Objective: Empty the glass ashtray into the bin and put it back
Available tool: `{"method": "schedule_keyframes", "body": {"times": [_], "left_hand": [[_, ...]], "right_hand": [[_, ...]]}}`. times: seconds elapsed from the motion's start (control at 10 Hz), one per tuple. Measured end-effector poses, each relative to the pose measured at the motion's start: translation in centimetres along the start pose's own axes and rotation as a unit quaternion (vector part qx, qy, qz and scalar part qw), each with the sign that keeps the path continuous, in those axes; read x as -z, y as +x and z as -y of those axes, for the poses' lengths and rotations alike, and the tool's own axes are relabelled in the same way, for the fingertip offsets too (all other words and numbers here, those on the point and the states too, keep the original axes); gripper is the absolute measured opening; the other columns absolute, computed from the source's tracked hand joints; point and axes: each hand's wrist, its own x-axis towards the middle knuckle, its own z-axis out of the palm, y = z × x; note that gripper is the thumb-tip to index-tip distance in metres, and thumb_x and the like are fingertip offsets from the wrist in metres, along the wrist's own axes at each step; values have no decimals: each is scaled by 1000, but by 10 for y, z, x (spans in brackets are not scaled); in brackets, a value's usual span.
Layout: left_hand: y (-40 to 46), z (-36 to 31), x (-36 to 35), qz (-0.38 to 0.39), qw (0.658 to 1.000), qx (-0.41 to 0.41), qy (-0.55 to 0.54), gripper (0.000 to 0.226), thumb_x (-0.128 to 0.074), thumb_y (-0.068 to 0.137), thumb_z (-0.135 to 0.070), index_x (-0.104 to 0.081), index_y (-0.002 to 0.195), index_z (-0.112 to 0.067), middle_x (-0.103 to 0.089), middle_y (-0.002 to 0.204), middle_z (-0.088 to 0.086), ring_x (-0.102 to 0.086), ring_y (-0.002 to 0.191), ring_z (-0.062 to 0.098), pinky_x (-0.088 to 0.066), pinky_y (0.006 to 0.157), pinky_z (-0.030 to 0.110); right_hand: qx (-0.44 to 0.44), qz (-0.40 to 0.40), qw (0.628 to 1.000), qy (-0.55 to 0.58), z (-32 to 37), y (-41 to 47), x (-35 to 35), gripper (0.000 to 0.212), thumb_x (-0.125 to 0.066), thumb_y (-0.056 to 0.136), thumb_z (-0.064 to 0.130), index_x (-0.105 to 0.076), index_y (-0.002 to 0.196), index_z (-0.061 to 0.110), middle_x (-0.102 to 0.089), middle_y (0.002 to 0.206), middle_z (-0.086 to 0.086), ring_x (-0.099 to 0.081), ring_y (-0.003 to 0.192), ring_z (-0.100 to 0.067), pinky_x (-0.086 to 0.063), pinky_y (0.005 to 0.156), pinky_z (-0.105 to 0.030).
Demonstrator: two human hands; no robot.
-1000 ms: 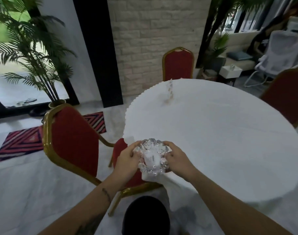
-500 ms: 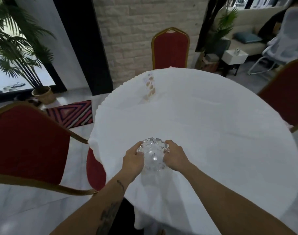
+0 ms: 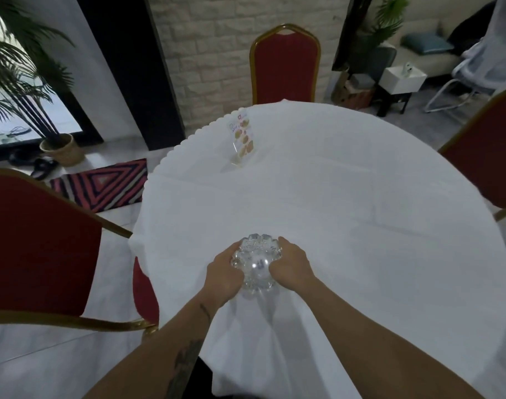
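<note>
A clear cut-glass ashtray [image 3: 257, 262] with a scalloped rim is over the near part of the round table [image 3: 346, 226], which is covered by a white cloth. My left hand [image 3: 224, 273] grips its left side and my right hand [image 3: 292, 264] grips its right side. The bowl looks empty, with only a glint inside. I cannot tell whether its base touches the cloth. No bin is in view.
A clear menu stand [image 3: 243, 139] stands at the table's far left. Red chairs with gold frames stand at the left [image 3: 36, 249], far side [image 3: 284, 64] and right [image 3: 487, 162]. A potted palm [image 3: 30, 90] and a striped rug [image 3: 102, 185] lie beyond.
Both hands have carried the ashtray forward from beside the table's edge to over the cloth. The view has moved closer over the table.
</note>
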Motion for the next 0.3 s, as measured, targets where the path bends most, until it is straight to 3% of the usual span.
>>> {"method": "schedule_keyframes", "body": {"times": [0.1, 0.2, 0.3], "left_hand": [[-2, -3, 2, 0, 1000, -13, -2, 53, -50, 88, -4, -51, 108, -53, -61, 89, -28, -61, 88, 4, -47, 70, 10], [-14, -6, 9, 20, 999, -20, 23, 47, -52, 90, -7, -51, 120, -43, -58, 93, -23, -58, 98, 14, -51, 92, 29], [-17, 1, 18, 46, 998, -29, 37, 44, -55, 91, -10, -53, 130, -32, -61, 114, -10, -59, 108, 20, -50, 97, 32]], "right_hand": [[5, -2, 1000, 23, -1, -4, 4, 36, -48, 74, 4, -56, 108, 13, -63, 99, -3, -61, 92, -27, -54, 78, -41], [15, 1, 1000, 12, -2, -17, 10, 42, -48, 82, 1, -55, 121, 17, -60, 104, -1, -59, 95, -25, -52, 82, -36], [33, -26, 999, -16, 0, -31, 10, 49, -49, 86, 2, -52, 135, 10, -61, 124, -12, -56, 117, -31, -44, 88, -31]]}}
